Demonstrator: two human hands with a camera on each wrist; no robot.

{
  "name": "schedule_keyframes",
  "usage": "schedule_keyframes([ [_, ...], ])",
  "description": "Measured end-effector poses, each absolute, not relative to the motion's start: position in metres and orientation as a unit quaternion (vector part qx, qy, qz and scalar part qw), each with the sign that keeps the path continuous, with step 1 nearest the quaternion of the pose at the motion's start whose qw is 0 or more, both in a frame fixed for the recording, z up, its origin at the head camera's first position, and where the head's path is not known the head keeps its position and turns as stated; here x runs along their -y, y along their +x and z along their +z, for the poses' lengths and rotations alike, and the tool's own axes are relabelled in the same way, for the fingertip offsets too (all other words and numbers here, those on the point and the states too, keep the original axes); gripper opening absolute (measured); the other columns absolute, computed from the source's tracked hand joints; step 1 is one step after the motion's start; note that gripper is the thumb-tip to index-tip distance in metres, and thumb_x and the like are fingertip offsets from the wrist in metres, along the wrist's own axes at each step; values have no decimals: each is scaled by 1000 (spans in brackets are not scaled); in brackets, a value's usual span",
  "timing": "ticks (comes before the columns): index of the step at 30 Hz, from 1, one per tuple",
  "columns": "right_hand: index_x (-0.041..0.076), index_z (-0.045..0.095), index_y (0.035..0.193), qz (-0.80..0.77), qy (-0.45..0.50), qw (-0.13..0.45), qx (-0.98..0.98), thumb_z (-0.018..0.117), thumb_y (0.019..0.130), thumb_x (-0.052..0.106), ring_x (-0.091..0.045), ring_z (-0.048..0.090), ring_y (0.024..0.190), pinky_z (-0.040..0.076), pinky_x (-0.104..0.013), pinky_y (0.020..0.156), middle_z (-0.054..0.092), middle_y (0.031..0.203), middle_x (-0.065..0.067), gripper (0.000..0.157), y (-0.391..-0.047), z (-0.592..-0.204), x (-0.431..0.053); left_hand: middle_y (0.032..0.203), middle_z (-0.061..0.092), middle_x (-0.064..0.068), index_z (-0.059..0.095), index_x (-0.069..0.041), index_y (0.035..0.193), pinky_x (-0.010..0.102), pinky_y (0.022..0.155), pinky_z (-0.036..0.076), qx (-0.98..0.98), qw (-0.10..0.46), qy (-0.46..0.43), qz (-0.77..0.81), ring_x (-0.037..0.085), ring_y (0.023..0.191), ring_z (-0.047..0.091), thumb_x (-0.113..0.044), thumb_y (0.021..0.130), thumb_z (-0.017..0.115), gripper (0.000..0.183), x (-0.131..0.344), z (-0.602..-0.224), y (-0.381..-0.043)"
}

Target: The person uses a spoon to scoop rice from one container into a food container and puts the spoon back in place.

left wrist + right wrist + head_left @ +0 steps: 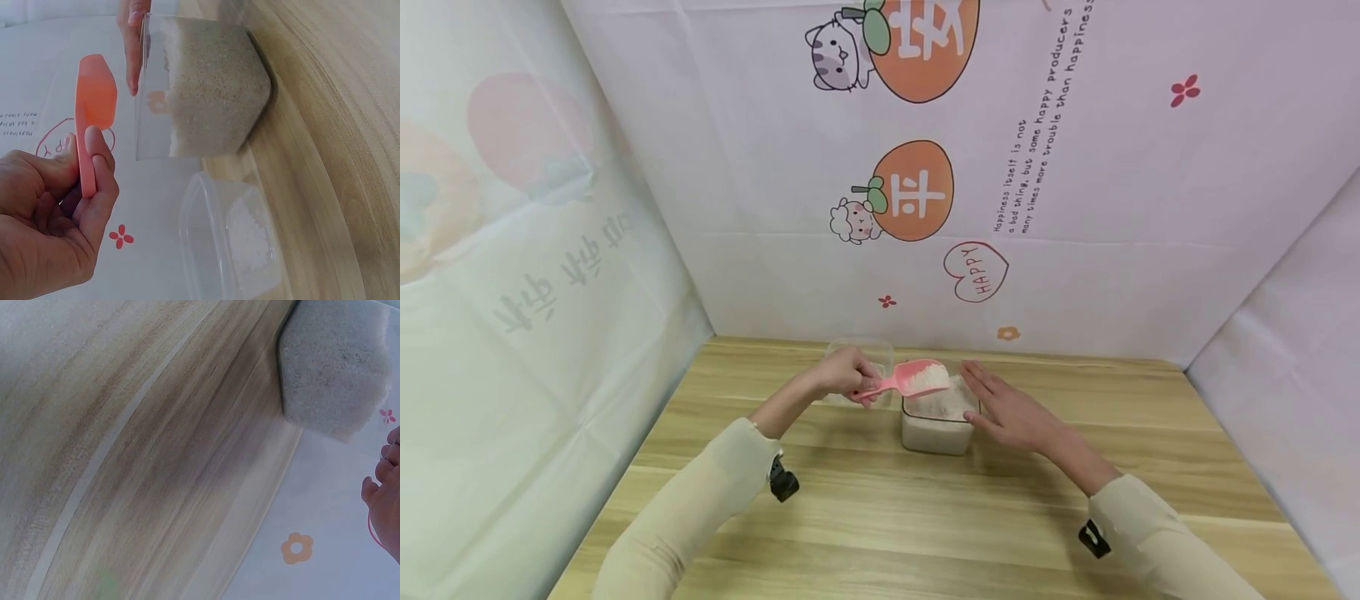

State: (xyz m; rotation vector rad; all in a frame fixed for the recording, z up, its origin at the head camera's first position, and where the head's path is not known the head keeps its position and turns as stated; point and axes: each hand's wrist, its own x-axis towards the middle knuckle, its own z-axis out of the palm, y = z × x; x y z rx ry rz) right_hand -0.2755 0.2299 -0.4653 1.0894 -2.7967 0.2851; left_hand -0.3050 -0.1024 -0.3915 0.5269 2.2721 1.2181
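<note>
My left hand (pixel 847 372) pinches the handle of a pink scoop (pixel 907 379) between thumb and fingers. White rice (pixel 932 377) fills the scoop's bowl, which hovers level over a clear square container (pixel 936 437). That container holds a deep load of rice (pixel 212 87), with a bare band of wall above it. Beside its right rim lies my right hand (pixel 1011 410), fingers straight, touching the edge. Left of the container, a clear plastic tub (pixel 203 237), partly behind my left hand in the head view, has a small heap of rice (pixel 249 232) in it.
Both containers stand on a wood-grain table (pixel 880 517), close to its back edge. A white printed sheet (pixel 775 250) rises behind the table, and more sheeting hangs at the left and right sides.
</note>
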Motion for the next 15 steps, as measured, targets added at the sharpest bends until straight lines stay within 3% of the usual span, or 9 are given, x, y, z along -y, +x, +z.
schedule_keyframes([
  [4, -4, 26, 155, 103, 362, 63, 924, 52, 102, 38, -37, 26, 151, 32, -52, 117, 24, 163, -21, 72, -275, -465, -231, 78, 73, 17, 74, 10, 97, 19, 55, 51, -836, 245, 197, 449, 10, 58, 65, 2, 98, 56, 20, 105, -390, -303],
  [11, -4, 25, 155, 102, 359, 59, 926, 51, 103, 39, -37, 25, 151, 33, -51, 117, 21, 165, -19, 73, -275, -464, -230, 72, 70, 6, 75, 9, 92, 20, 56, 49, -839, 238, 198, 448, 10, 58, 59, 1, 98, 56, 21, 110, -389, -297],
  [15, -2, 23, 156, 105, 356, 55, 927, 51, 103, 39, -37, 24, 151, 33, -51, 117, 20, 165, -19, 73, -276, -465, -231, 73, 70, 8, 74, 9, 93, 19, 55, 49, -837, 237, 190, 455, 9, 58, 60, 2, 98, 55, 21, 116, -390, -294],
])
